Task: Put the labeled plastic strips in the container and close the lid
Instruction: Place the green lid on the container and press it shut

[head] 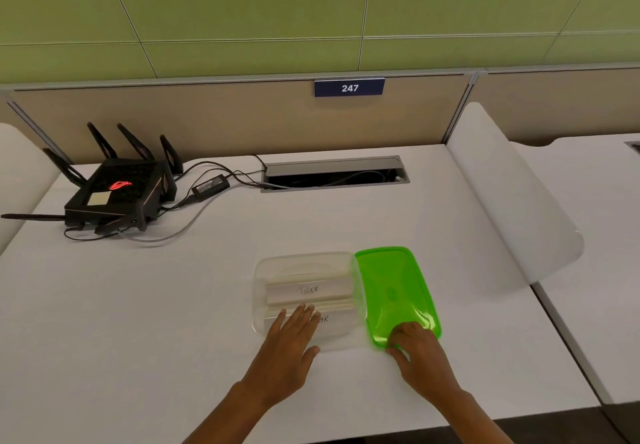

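Note:
A clear plastic container (277,263) stands on the white desk, with labeled white strips lying inside. One strip (308,290) reads "TIGER"; a second strip (334,320) nearer me is partly hidden under my left hand (289,343). That hand lies flat, fingers together, over the container's near left corner. A translucent green lid (393,291) leans against the container's right edge, tilted. My right hand (414,343) grips the lid's near corner, fingers curled over its rim.
A black router (117,190) with several antennas, a power brick (210,185) and cables sit at the back left. A cable slot (334,175) opens in the desk's rear. A white curved divider (512,197) rises on the right.

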The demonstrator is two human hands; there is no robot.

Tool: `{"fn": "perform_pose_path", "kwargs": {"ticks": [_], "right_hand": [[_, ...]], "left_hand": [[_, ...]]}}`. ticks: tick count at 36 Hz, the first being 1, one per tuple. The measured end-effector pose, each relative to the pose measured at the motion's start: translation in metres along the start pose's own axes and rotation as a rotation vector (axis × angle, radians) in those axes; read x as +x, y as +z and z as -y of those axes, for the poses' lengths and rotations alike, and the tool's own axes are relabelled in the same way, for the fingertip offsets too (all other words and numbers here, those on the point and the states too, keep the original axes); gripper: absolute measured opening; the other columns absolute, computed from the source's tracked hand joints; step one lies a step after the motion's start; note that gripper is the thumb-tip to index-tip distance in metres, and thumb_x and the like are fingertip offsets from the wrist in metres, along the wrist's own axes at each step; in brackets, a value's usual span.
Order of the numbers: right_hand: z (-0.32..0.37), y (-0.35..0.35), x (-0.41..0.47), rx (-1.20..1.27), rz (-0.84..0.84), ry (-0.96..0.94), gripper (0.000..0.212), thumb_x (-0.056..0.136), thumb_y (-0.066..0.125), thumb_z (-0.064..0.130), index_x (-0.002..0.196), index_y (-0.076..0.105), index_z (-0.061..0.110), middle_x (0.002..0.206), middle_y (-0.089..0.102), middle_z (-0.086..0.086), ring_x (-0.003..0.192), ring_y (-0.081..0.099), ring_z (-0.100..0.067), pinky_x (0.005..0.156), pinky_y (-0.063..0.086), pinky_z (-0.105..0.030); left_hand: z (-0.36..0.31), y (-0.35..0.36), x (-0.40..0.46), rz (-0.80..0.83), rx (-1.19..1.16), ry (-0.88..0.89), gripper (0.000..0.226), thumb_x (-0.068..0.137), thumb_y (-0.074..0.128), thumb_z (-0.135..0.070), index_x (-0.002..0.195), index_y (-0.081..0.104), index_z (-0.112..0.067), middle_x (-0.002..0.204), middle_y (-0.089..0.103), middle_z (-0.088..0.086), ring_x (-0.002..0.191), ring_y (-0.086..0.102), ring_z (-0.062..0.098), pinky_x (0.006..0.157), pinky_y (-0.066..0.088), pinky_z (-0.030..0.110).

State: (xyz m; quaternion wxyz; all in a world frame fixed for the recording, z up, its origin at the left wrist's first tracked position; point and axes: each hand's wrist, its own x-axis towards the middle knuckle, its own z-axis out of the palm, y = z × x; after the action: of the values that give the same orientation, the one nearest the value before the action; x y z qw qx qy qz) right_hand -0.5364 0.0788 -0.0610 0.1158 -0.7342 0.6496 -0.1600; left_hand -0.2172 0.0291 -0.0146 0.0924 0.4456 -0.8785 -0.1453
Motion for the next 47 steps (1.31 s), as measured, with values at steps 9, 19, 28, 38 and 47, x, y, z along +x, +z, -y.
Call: {"fn": "perform_pose_path", "kwargs": {"ticks": [9,19,28,38,47], "right_hand": [[-0.013,-0.049,0.003,-0.017,-0.277,0.026,0.018,0.095,0.054,0.034,0.104,0.065,0.023,0.107,0.066,0.004,0.101,0.060,-0.021,0.084,0.046,-0.035],[0.009,-0.132,0.052,0.303,-0.569,0.269,0.015,0.100,0.044,0.033,0.112,0.053,0.036,0.106,0.061,0.032,0.096,0.058,0.012,0.078,0.040,-0.002],[0.061,-0.191,0.096,0.555,-0.784,0.156,0.012,0.102,0.048,0.034,0.106,0.053,0.044,0.097,0.065,0.018,0.091,0.064,-0.006,0.074,0.045,-0.009],[0.113,-0.199,0.139,1.103,-0.715,0.286,0.012,0.107,0.051,0.020,0.104,0.062,0.020,0.088,0.072,-0.004,0.075,0.075,-0.024,0.059,0.061,-0.031],[0.104,-0.113,0.164,1.043,-0.527,0.611,0.006,0.100,0.064,0.017,0.101,0.069,0.017,0.097,0.069,-0.020,0.069,0.069,-0.017,0.055,0.062,-0.035]], "left_hand": [[-0.007,-0.014,0.006,-0.198,-0.144,-0.018,0.050,0.100,0.056,-0.035,0.147,0.052,-0.016,0.148,0.057,-0.004,0.142,0.048,0.011,0.120,0.029,0.034],[-0.024,-0.054,0.045,-0.431,-0.552,-0.257,0.040,0.094,0.069,-0.033,0.133,0.066,-0.025,0.116,0.074,-0.017,0.113,0.066,-0.005,0.099,0.053,0.022],[-0.023,-0.088,0.085,-0.455,-0.828,-0.378,0.049,0.093,0.072,-0.024,0.140,0.059,-0.018,0.125,0.072,-0.006,0.116,0.066,0.000,0.099,0.057,0.033],[0.011,-0.123,0.099,-0.579,-0.943,-0.408,0.049,0.097,0.066,-0.013,0.144,0.054,-0.022,0.120,0.067,-0.006,0.103,0.065,-0.006,0.077,0.053,0.008],[0.037,-0.098,0.065,-0.496,-0.720,-0.598,0.035,0.094,0.067,-0.007,0.128,0.070,-0.014,0.099,0.066,0.003,0.084,0.066,0.011,0.070,0.048,0.009]]}}
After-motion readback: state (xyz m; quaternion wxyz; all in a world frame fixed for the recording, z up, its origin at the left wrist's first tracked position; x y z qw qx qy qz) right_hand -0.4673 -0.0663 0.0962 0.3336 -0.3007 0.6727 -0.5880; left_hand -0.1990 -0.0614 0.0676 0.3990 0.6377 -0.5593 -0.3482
